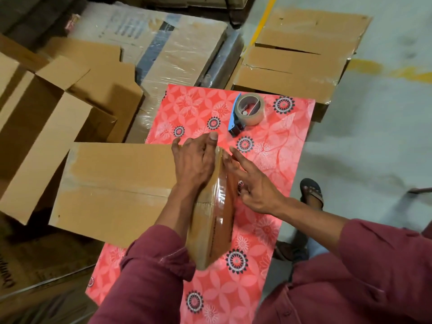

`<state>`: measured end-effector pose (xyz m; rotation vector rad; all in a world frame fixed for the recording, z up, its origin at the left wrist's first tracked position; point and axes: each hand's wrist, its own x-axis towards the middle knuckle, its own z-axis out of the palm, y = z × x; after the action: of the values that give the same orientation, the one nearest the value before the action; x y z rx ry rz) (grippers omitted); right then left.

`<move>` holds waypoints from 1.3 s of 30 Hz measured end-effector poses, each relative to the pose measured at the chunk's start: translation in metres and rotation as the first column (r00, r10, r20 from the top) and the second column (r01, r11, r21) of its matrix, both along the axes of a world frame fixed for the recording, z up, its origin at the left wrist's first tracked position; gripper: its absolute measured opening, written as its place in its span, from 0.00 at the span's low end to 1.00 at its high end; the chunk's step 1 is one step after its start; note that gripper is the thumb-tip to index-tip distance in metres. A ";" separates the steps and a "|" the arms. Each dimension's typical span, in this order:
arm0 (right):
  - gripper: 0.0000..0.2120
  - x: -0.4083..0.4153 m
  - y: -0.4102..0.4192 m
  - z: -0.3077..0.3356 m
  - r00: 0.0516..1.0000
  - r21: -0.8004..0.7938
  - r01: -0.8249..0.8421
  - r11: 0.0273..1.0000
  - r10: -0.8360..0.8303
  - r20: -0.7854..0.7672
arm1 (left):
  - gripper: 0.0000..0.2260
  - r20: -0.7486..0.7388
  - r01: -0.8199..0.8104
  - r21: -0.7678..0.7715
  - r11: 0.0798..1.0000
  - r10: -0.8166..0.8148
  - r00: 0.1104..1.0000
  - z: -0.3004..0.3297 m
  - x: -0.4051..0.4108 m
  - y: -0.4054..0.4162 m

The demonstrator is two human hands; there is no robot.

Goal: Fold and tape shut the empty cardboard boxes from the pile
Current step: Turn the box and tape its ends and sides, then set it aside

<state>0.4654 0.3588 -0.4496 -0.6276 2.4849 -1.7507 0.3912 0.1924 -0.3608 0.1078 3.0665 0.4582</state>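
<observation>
Your left hand [195, 160] lies flat, fingers straight, pressing the top of the brown cardboard box [112, 183] on the left edge of the red flower-patterned table [275, 160]. Your right hand [254, 185], fingers spread, touches the box's clear-taped end. The blue tape dispenser [246, 114] sits near the far edge.

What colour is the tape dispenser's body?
Blue; the tape dispenser lies on the floral red table cover, seen in the head view.
</observation>
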 end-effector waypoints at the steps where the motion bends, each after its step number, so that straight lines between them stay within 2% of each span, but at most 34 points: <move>1: 0.44 -0.001 0.007 -0.001 1.000 -0.021 -0.018 1.000 0.018 0.002 | 0.40 0.006 -0.006 0.010 1.000 0.006 1.000 0.000 0.000 0.000; 3: 0.34 -0.007 0.018 0.000 0.994 -0.120 -0.001 0.993 0.015 0.110 | 0.40 0.012 -0.021 0.025 0.999 0.021 1.000 0.001 0.000 0.001; 5: 0.22 -0.022 0.023 0.008 0.951 -0.220 0.142 0.965 -0.071 0.300 | 0.41 0.016 -0.025 0.035 0.999 0.024 1.000 0.000 0.001 0.000; 6: 0.23 -0.033 0.024 0.014 0.914 -0.266 0.211 0.941 -0.093 0.396 | 0.42 0.016 -0.025 0.043 0.999 0.024 1.000 0.000 0.001 0.000; 7: 0.31 -0.046 0.024 0.020 0.880 -0.293 0.256 0.921 -0.098 0.464 | 0.42 0.017 -0.026 0.056 0.998 0.025 1.000 -0.001 0.000 -0.001; 9: 0.48 -0.071 0.020 0.032 0.848 -0.304 0.234 0.923 -0.041 0.529 | 0.42 0.027 -0.031 0.092 0.995 0.029 0.999 -0.001 -0.001 -0.002; 10: 0.50 -0.080 0.017 0.038 0.847 -0.307 0.185 0.933 0.007 0.532 | 0.41 0.031 -0.038 0.114 0.993 0.035 0.999 -0.001 -0.001 -0.003; 14: 0.46 -0.100 0.008 0.044 0.834 -0.260 -0.002 0.966 0.145 0.532 | 0.41 0.029 -0.079 0.224 0.971 0.074 0.997 0.002 0.000 0.000; 17: 0.44 -0.102 0.009 0.032 0.823 -0.278 -0.018 0.960 0.173 0.542 | 0.44 0.019 -0.080 0.239 0.968 0.078 0.997 0.005 0.001 0.003; 20: 0.28 -0.099 0.013 0.019 0.801 -0.336 -0.026 0.942 0.220 0.557 | 0.44 0.008 -0.071 0.225 0.972 0.071 0.997 0.004 0.001 0.003; 24: 0.21 -0.101 0.018 -0.001 0.809 -0.436 -0.044 0.899 0.288 0.512 | 0.36 -0.020 -0.083 0.208 0.975 0.089 0.996 0.000 0.002 0.003; 28: 0.18 -0.110 0.020 -0.010 0.785 -0.452 -0.044 0.891 0.311 0.536 | 0.33 -0.023 -0.072 0.196 0.978 0.078 0.997 -0.004 0.000 0.001; 31: 0.20 -0.110 0.026 -0.015 0.767 -0.442 -0.064 0.895 0.328 0.551 | 0.31 -0.028 -0.064 0.194 0.979 0.071 0.997 -0.007 0.000 -0.001; 34: 0.28 -0.108 0.028 -0.007 0.732 -0.473 -0.066 0.879 0.365 0.576 | 0.31 -0.046 -0.067 0.203 0.977 0.078 0.996 -0.007 0.000 -0.001; 36: 0.29 -0.102 0.014 0.005 0.803 -0.392 -0.087 0.916 0.297 0.516 | 0.31 -0.035 -0.072 0.210 0.975 0.081 0.996 -0.006 -0.001 0.000; 39: 0.31 -0.087 -0.005 0.005 0.909 -0.319 0.003 0.948 0.131 0.397 | 0.33 -0.014 -0.079 0.164 0.983 0.082 0.996 -0.007 -0.002 -0.002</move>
<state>0.3782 0.3540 -0.4447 -0.2983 1.9041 -2.0201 0.3894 0.1906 -0.3676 -0.0071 3.0579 0.7177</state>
